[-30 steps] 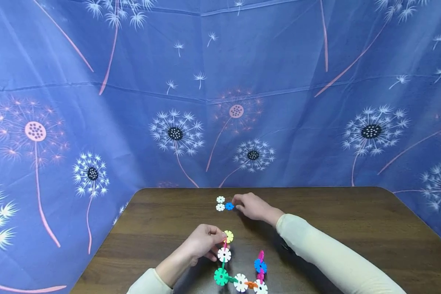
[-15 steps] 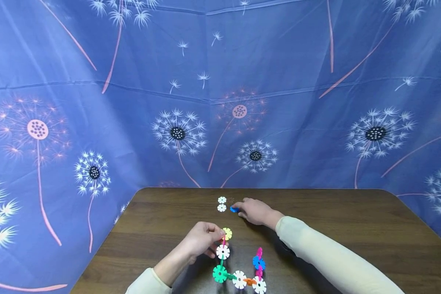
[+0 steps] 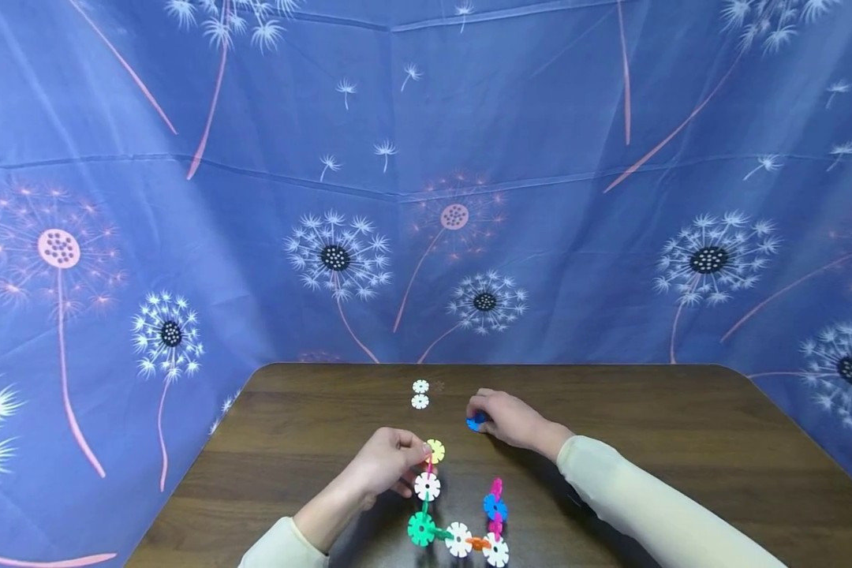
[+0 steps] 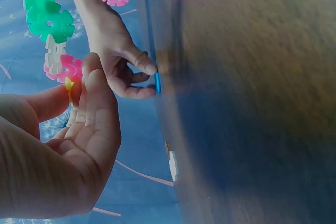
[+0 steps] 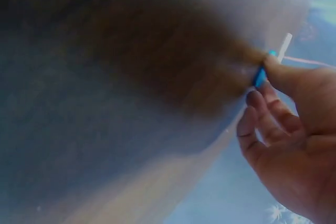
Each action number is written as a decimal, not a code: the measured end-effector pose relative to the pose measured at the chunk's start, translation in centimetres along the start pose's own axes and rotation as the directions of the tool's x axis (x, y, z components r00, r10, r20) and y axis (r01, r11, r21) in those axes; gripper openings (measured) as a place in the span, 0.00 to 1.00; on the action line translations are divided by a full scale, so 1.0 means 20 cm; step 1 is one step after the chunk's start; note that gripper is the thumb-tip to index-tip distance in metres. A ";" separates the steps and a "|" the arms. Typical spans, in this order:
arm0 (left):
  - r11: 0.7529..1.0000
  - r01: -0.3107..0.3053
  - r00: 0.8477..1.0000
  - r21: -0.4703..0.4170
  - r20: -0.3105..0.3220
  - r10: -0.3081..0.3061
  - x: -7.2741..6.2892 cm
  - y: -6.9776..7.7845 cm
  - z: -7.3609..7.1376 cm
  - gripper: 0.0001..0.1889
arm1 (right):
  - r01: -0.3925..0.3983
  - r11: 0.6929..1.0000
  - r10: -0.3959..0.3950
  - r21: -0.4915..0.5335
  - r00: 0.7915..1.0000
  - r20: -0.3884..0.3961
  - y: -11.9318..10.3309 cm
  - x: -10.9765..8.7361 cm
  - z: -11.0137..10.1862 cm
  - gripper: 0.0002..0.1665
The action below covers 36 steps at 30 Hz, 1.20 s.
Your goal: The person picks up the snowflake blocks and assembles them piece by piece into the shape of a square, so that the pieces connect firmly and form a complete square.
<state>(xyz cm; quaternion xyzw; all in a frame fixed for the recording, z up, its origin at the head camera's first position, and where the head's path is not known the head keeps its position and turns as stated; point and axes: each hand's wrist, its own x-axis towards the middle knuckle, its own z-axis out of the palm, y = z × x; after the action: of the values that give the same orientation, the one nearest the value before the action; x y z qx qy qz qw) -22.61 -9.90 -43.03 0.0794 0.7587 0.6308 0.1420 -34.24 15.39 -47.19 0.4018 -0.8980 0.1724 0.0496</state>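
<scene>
Near the front of the dark wooden worktop (image 3: pixel 646 426), a chain of notched plastic discs (image 3: pixel 443 535) bends into a rough U that opens toward the far side. Its left-hand end is a yellow disc (image 3: pixel 436 451), which the left hand (image 3: pixel 390 461) pinches between thumb and fingertips, the tips closed right down on it. From there the chain runs through a pink disc (image 3: pixel 429 467), a white disc (image 3: pixel 427 487) and a green disc (image 3: pixel 420 528), with another green piece set edge-on between those last two. It then crosses to the right past an orange disc (image 3: pixel 478 543) and goes up the other arm, where a linked blue disc (image 3: pixel 495 507) sits between two pink ones.

Farther out, the right hand (image 3: pixel 514 418) pinches a loose blue disc (image 3: pixel 474 423) between thumb and finger, its other fingers bent in the right wrist view. That disc is close to the surface, well apart from the chain; whether it touches the wood, I cannot tell. Toward the back edge lie two white discs (image 3: pixel 420 401), one just behind the other. Behind the worktop hangs a blue dandelion-print cloth (image 3: pixel 568 237).
</scene>
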 end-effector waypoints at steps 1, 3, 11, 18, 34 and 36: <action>1.000 0.000 1.000 0.001 -0.001 0.000 0.00 0.00 0.00 0.09 | -0.014 1.000 0.014 0.027 1.000 0.010 0.00 -0.01 -0.01 0.11; 1.000 -0.002 1.000 -0.001 0.001 0.002 0.00 0.00 0.01 0.09 | -0.042 0.994 0.039 0.098 0.999 0.026 0.00 -0.03 -0.02 0.12; 1.000 0.001 1.000 0.004 -0.008 -0.001 0.00 0.00 0.02 0.09 | -0.235 0.817 0.191 0.527 0.972 0.137 -0.05 -0.11 -0.06 0.06; 1.000 0.015 0.999 -0.016 -0.032 -0.015 0.01 0.02 0.03 0.10 | -0.204 0.598 0.199 0.775 0.975 0.103 -0.21 -0.18 -0.11 0.05; 1.000 0.018 0.999 -0.026 -0.048 -0.019 0.03 0.03 0.06 0.12 | -0.136 0.696 0.236 0.705 0.971 -0.046 -0.36 -0.21 -0.11 0.03; 0.999 0.019 0.999 -0.025 -0.046 -0.020 0.03 0.03 0.06 0.11 | -0.129 0.694 0.235 0.709 0.970 -0.054 -0.36 -0.21 -0.10 0.03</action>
<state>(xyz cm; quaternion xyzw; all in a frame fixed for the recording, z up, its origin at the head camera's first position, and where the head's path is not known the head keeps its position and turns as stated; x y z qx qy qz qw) -22.84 -8.44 -42.75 0.0556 0.7547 0.6403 0.1317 -26.15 14.58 -44.23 0.2863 -0.7950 0.5314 -0.0606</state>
